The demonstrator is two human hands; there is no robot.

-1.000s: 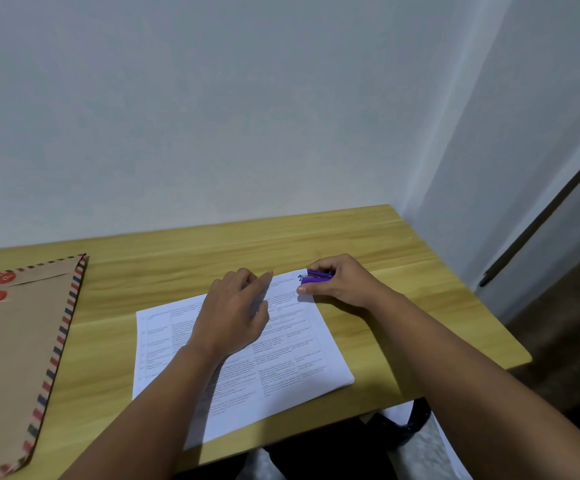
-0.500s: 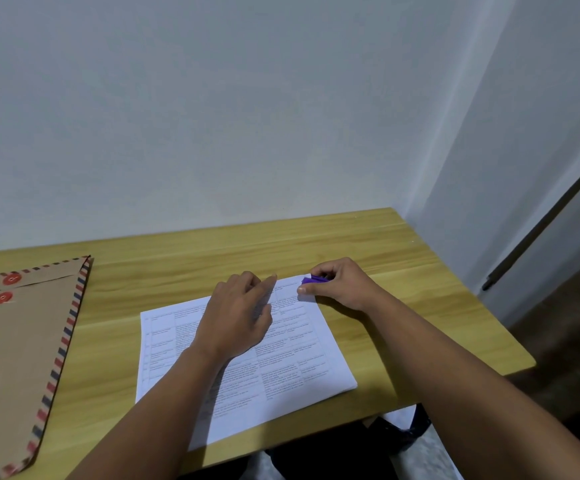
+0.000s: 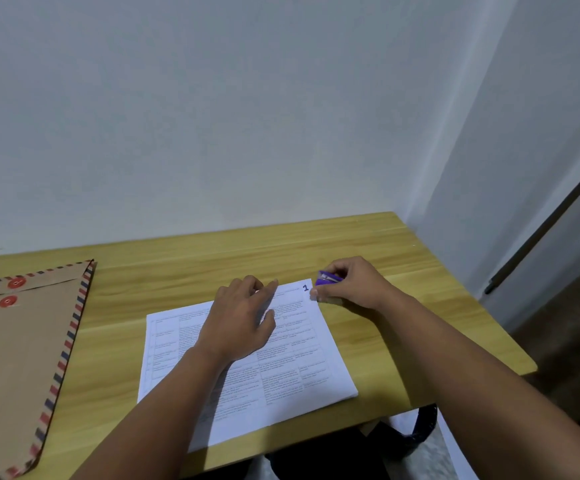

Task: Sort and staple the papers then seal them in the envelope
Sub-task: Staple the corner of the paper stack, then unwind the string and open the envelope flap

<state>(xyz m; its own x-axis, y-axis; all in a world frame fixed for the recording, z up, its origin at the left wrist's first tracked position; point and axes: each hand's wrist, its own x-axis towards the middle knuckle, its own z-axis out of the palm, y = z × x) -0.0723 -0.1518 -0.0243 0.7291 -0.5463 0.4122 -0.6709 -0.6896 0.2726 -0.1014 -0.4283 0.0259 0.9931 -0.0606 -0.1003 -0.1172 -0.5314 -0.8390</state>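
A stack of white printed papers point(image 3: 292, 372) lies on the wooden desk point(image 3: 403, 258), its top sheet marked "1" at the far right corner. My left hand point(image 3: 243, 320) rests flat on the stack with fingers spread, pressing it down. My right hand point(image 3: 351, 285) holds a small purple stapler point(image 3: 328, 278) just off that far right corner, lifted slightly from the sheet. A brown envelope point(image 3: 15, 344) with a red-and-blue striped border and two red button closures lies at the left of the desk.
A pale wall stands directly behind the desk, and the desk's right edge ends near a corner. A dark chair or bag point(image 3: 416, 427) shows under the front edge. Bare wood lies between envelope and papers.
My right hand has drawn the purple stapler back off the paper corner to the right, uncovering the "1" mark. My left hand stays on the stack.
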